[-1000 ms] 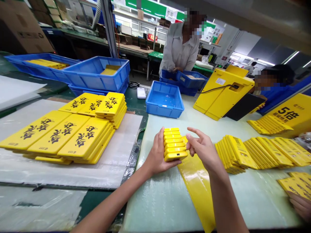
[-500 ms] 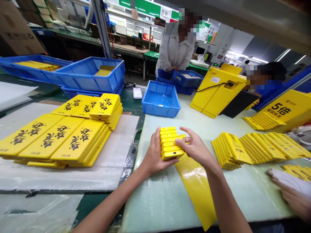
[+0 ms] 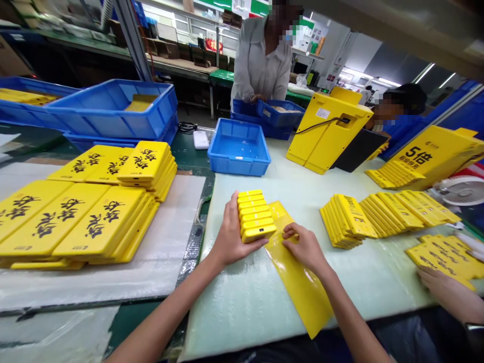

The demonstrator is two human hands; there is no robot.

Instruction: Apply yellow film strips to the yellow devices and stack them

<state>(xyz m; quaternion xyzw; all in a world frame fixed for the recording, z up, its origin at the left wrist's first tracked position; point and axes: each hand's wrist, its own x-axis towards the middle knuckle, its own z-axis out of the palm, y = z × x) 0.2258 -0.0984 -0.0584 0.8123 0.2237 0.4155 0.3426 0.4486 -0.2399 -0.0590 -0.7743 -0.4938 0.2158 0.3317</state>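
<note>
My left hand (image 3: 231, 241) is wrapped round a stack of yellow power banks (image 3: 257, 216), holding it tilted above the pale work mat. A small dark port shows on the end of the nearest one. Just right of the stack, my right hand (image 3: 304, 246) has its thumb and fingertips drawn together in a pinch. It is over a long yellow plastic sheet (image 3: 298, 287) that lies on the mat. Whatever is between those fingertips is too small to make out.
Lettered yellow cases (image 3: 102, 219) are stacked at left. A blue bin (image 3: 239, 151) stands ahead; larger blue bins (image 3: 113, 113) are at far left. Rows of yellow power banks (image 3: 348, 219) lean at right. Another person's hand (image 3: 449, 295) touches yellow pieces (image 3: 446, 257). A person (image 3: 260, 65) stands behind.
My right hand has come off the stack and down over the yellow sheet, its fingers now pinched. My left hand keeps the stack. The view has turned slightly right.
</note>
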